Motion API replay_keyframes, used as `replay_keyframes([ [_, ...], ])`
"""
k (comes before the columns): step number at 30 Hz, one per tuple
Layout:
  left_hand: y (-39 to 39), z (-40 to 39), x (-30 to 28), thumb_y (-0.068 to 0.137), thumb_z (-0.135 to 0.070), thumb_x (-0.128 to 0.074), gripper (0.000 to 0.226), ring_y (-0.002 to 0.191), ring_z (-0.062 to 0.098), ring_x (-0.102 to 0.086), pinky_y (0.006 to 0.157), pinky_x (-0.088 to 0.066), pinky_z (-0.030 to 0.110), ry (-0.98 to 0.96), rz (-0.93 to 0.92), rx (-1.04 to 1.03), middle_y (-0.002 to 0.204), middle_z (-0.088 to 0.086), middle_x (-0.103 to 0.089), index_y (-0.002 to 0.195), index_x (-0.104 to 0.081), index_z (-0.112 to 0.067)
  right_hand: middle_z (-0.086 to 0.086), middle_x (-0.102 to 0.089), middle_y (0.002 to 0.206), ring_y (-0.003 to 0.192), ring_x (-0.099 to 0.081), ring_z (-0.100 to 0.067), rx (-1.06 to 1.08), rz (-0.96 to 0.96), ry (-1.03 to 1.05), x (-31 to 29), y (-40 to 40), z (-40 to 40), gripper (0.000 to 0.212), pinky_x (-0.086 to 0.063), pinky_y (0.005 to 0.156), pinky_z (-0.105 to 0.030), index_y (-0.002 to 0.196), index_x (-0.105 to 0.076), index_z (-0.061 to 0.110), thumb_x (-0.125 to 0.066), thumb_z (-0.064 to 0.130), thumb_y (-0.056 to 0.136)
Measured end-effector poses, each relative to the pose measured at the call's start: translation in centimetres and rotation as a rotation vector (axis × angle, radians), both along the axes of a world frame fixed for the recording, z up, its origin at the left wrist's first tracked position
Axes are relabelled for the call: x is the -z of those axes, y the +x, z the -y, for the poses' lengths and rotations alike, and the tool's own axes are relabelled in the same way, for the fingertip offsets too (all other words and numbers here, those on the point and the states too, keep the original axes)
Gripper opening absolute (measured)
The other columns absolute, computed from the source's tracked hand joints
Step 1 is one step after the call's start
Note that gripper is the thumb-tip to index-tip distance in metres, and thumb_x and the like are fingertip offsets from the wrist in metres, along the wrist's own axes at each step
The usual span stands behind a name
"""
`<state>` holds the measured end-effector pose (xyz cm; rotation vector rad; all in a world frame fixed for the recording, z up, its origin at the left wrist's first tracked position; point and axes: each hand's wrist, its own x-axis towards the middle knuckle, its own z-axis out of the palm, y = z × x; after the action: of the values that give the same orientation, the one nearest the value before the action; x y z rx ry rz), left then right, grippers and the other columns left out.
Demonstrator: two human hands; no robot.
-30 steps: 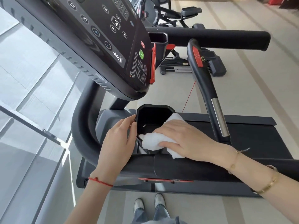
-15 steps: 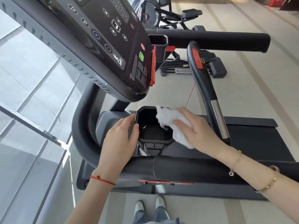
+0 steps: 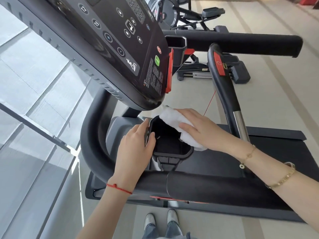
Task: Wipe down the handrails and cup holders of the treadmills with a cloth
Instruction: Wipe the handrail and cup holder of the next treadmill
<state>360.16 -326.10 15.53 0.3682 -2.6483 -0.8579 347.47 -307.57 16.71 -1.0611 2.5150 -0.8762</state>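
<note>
At the centre of the frame sits a black cup holder (image 3: 170, 145), its opening facing up, fixed just under the lower tip of the treadmill console (image 3: 120, 49), which slants down from the upper left. The left hand (image 3: 136, 147) comes in from the bottom, a red string round its wrist; its fingers lie along the outside of the holder's left wall and the thumb hooks over the rim, so it grips that edge. The right hand (image 3: 203, 130) reaches in from the lower right, wearing two gold bracelets, and lies flat with fingers nearly straight on a white cloth (image 3: 174, 119), pressing it onto the holder's far right rim. The cloth drapes along that rim from the top corner down to the right side, with part bunched under the palm. A padded black handrail (image 3: 215, 188) runs across the lower middle of the frame below the hands, curving up at the left. A second handrail (image 3: 241, 43) crosses the upper right, with another cup holder (image 3: 176, 43) at its left end. Two shoes (image 3: 160, 219) show at the bottom on the pale floor.
</note>
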Motion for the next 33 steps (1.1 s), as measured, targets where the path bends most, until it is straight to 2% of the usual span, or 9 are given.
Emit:
replay_keyframes([
  [3,-0.1,-0.2,-0.1,0.095,-0.025,-0.057,0.043,0.093,0.024,-0.063,0.079,-0.053,0.043,-0.005,0.001,0.01,0.102,0.003,-0.067,0.137,-0.054,-0.015,0.008,-0.041,0.144,0.127,-0.042,-0.015,-0.077,-0.09,0.119,-0.7,-0.7,2.3,0.043,-0.036,0.102,-0.034,0.146,-0.033,0.03,-0.036,0.035,0.103],
  [5,-0.1,-0.3,-0.1,0.095,-0.025,-0.057,0.037,0.087,0.024,-0.062,0.075,-0.053,0.043,-0.005,0.001,0.02,0.096,0.003,-0.066,0.131,-0.058,-0.015,0.006,-0.045,0.141,0.124,-0.046,-0.018,-0.098,-0.211,0.213,-0.9,-1.0,4.7,0.04,-0.041,0.096,-0.041,0.143,-0.036,0.029,-0.035,0.037,0.104],
  [8,-0.1,-0.1,0.0,0.095,-0.024,-0.056,0.031,0.084,0.023,-0.062,0.073,-0.052,0.045,-0.01,0.0,0.019,0.093,0.003,-0.066,0.124,-0.062,-0.014,0.007,-0.048,0.135,0.119,-0.048,-0.019,-0.085,-0.299,0.231,-0.6,-0.9,5.1,0.039,-0.043,0.086,-0.039,0.141,-0.036,0.032,-0.035,0.04,0.103],
  [13,-0.1,0.0,0.2,0.096,-0.028,-0.055,0.043,0.098,0.019,-0.063,0.083,-0.052,0.038,-0.014,-0.01,0.008,0.108,0.0,-0.067,0.137,-0.055,-0.014,0.008,-0.04,0.14,0.113,-0.051,-0.02,0.034,-0.082,0.138,0.0,-0.3,0.2,0.045,-0.037,0.084,-0.032,0.146,-0.026,0.036,-0.032,0.042,0.102],
  [20,-0.1,0.0,0.2,0.096,-0.024,-0.057,0.039,0.092,0.021,-0.064,0.079,-0.053,0.039,-0.006,-0.028,0.041,0.104,0.003,-0.068,0.134,-0.057,-0.014,-0.004,-0.051,0.128,0.11,-0.054,-0.028,0.061,-0.117,0.174,-1.0,-0.2,3.9,0.037,-0.042,0.089,-0.04,0.139,-0.04,0.025,-0.034,0.035,0.104],
  [23,-0.2,0.1,0.3,0.096,-0.025,-0.056,0.041,0.095,0.02,-0.063,0.081,-0.053,0.036,-0.01,-0.028,0.041,0.106,0.003,-0.068,0.136,-0.056,-0.013,-0.005,-0.038,0.142,0.117,-0.049,-0.028,0.224,-0.046,0.101,-0.1,2.1,2.5,0.045,-0.035,0.085,-0.034,0.147,-0.026,0.028,-0.036,0.032,0.103],
  [27,-0.1,0.1,0.1,0.097,-0.027,-0.054,0.043,0.097,0.019,-0.063,0.084,-0.052,0.036,-0.01,-0.019,0.062,0.107,0.002,-0.068,0.138,-0.054,-0.013,0.009,-0.009,0.155,0.115,-0.035,-0.008,0.367,0.207,-0.095,0.7,6.0,1.0,0.065,-0.028,0.091,-0.023,0.153,0.001,0.034,-0.04,0.03,0.102],
  [29,-0.2,0.2,0.1,0.097,-0.027,-0.053,0.043,0.096,0.02,-0.063,0.084,-0.052,0.036,-0.013,-0.02,0.068,0.105,0.002,-0.068,0.138,-0.054,-0.013,0.012,-0.004,0.155,0.114,-0.032,-0.005,0.372,0.221,-0.092,0.9,7.1,0.9,0.069,-0.026,0.092,-0.021,0.152,0.007,0.034,-0.04,0.032,0.102],
  [33,-0.2,0.1,0.3,0.097,-0.027,-0.054,0.043,0.09,0.018,-0.062,0.078,-0.05,0.028,-0.019,-0.027,0.065,0.101,0.002,-0.068,0.137,-0.054,-0.013,-0.001,-0.016,0.152,0.108,-0.041,-0.016,0.327,0.165,0.0,0.0,4.0,1.7,0.06,-0.031,0.085,-0.026,0.152,-0.007,0.025,-0.04,0.028,0.103],
])
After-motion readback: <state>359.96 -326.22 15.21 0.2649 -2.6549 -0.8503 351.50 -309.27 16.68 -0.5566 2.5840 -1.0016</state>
